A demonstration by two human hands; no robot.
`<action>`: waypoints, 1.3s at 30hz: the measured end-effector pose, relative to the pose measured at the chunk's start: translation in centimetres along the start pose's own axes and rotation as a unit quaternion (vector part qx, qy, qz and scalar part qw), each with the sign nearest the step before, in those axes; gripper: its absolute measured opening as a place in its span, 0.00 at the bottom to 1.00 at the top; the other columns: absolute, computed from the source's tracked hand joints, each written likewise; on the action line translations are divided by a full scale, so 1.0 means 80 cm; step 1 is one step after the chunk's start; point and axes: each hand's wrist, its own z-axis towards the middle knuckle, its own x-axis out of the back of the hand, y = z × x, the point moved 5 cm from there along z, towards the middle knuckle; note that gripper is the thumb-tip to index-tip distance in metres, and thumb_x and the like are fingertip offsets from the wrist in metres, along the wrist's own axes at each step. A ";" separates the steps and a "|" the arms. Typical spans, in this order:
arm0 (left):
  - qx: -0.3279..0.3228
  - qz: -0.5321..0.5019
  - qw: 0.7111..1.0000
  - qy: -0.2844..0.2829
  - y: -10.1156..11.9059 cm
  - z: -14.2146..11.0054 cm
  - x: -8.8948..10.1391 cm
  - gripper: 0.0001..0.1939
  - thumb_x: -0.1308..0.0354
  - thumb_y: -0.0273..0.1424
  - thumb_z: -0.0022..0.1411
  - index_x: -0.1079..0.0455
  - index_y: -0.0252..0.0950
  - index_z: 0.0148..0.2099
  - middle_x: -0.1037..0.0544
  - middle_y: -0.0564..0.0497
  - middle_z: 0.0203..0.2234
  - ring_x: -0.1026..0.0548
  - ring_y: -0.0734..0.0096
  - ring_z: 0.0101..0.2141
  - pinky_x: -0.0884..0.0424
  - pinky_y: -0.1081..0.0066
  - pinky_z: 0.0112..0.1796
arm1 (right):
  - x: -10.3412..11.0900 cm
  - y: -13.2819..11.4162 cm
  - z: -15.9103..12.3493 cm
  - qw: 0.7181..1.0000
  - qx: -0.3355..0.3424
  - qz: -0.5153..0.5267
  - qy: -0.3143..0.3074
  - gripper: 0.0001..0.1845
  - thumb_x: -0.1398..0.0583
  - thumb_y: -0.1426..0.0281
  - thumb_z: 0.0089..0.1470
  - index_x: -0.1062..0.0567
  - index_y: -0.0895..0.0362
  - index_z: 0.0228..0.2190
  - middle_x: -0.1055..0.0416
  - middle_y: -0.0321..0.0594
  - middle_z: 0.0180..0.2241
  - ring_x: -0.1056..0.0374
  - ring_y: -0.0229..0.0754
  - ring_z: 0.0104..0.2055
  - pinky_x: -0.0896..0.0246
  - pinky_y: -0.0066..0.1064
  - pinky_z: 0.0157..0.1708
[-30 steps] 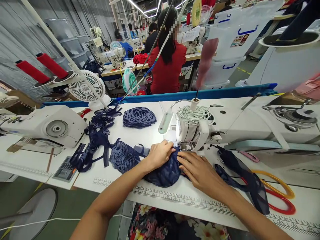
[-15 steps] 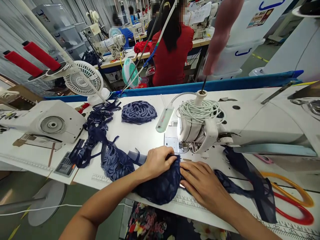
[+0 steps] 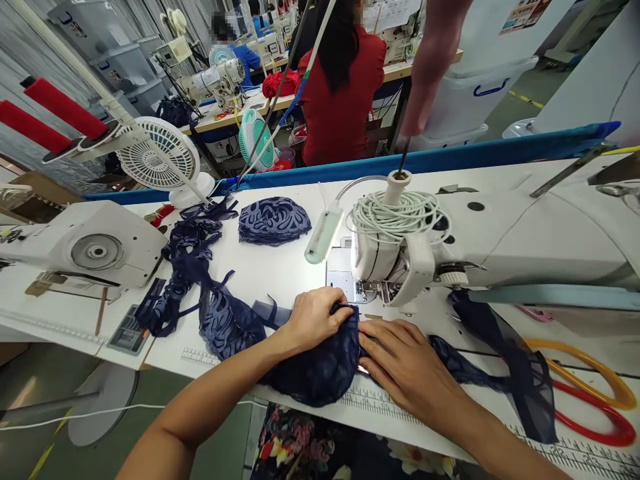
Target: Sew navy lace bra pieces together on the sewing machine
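Observation:
My left hand (image 3: 315, 317) is curled over the top edge of a dark navy lace bra cup (image 3: 320, 370) that lies on the white table, just in front of the sewing machine's needle area (image 3: 367, 291). My right hand (image 3: 405, 363) rests with fingers together and flat on the right side of the same cup, pressing it down. The white sewing machine (image 3: 500, 243) stretches off to the right behind both hands. A second navy lace piece (image 3: 227, 320) trails to the left of the cup.
More navy lace pieces (image 3: 273, 220) and straps (image 3: 187, 257) lie at the back left. Another sewing machine (image 3: 93, 243), a small fan (image 3: 157, 157) and red thread cones (image 3: 63, 107) stand to the left. Orange and red rings (image 3: 600, 393) lie at the right. People in red and blue sit beyond.
The cup has been drawn back from under the needle toward the table's front edge, with both hands following it. The view has tilted downward.

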 end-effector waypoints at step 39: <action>-0.158 0.159 0.971 0.086 0.026 -0.026 -0.017 0.15 0.53 0.34 0.72 0.34 0.43 0.58 0.27 0.49 0.56 0.41 0.54 0.63 0.78 0.31 0.59 | 0.012 0.052 0.013 0.989 -0.053 -0.102 0.093 0.11 0.44 0.70 0.62 0.20 0.55 0.36 0.26 0.44 0.30 0.32 0.46 0.36 0.43 0.41 0.40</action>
